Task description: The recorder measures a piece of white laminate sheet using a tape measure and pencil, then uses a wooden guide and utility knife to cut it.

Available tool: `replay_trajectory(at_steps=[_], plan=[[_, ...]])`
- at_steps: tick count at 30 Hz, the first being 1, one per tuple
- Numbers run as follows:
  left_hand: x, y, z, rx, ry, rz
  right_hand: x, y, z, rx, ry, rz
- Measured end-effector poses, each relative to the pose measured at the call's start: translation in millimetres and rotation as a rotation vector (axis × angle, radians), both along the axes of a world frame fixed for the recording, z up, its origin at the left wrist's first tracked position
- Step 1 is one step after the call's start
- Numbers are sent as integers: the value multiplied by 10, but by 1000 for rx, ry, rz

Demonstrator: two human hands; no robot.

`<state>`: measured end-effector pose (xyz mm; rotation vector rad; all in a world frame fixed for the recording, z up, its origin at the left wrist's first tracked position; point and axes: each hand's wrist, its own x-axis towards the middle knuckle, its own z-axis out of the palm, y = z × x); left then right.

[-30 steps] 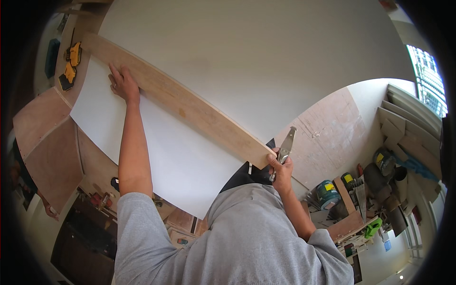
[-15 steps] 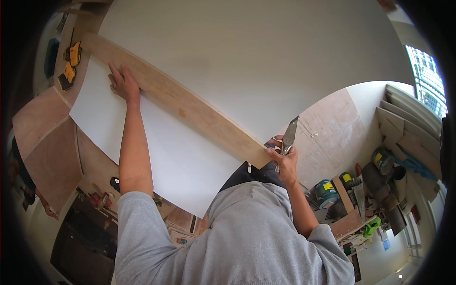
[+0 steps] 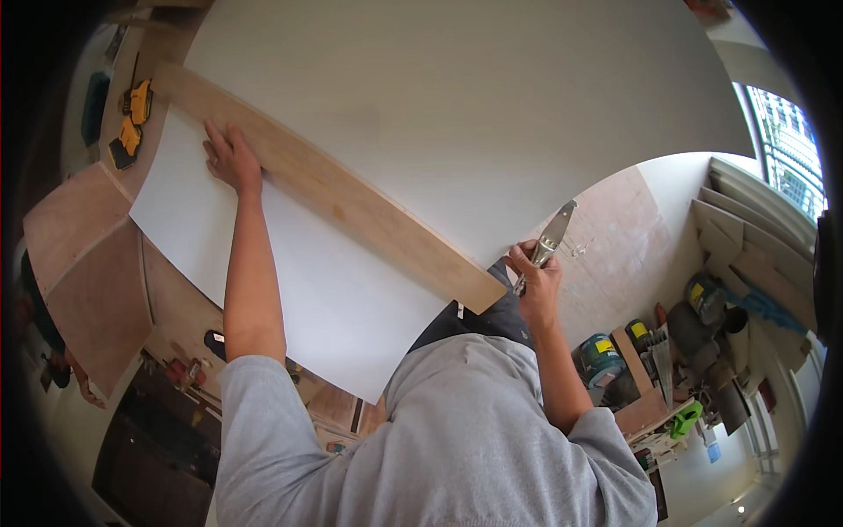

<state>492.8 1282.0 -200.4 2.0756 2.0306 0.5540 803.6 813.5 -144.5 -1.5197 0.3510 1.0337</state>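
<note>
A long wooden board (image 3: 338,198) lies slantwise across a large white sheet (image 3: 342,299). My left hand (image 3: 233,160) rests against the near edge of the board towards its far left end, its fingers spread out and pointing away from me. Just beyond the near right end of the board, my right hand (image 3: 537,279) is closed round a silver metal hand tool (image 3: 553,235) with a flat, tapering blade. The blade points up and to the right, apart from the board. The tool's exact kind is not plain, as my fingers cover part of its handle.
Yellow and black power tools (image 3: 132,123) lie at the far left. On the right stand teal tins (image 3: 600,358) among wood offcuts, near leaning panels (image 3: 724,233). Reddish-brown plywood (image 3: 97,299) is at the left, where another person's hand (image 3: 90,391) shows.
My right hand has come away from the board's near end and lifted the tool slightly up and right. My left hand stays at the board's edge.
</note>
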Motion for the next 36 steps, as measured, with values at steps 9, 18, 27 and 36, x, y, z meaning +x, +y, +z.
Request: replay_trajectory(at_steps=[9, 18, 27, 36], plan=[[-24, 24, -79, 2, 17, -6, -77, 229, 188, -94, -71, -84], [-49, 189, -103, 24, 89, -56, -100, 356, 259, -125, -143, 2], [-55, 280, -27, -12, 20, -20, -193, 481, 276, -158, -166, 41], [-173, 527, 7, -2, 54, -26, -338, 747, 404, -209, -235, 58]])
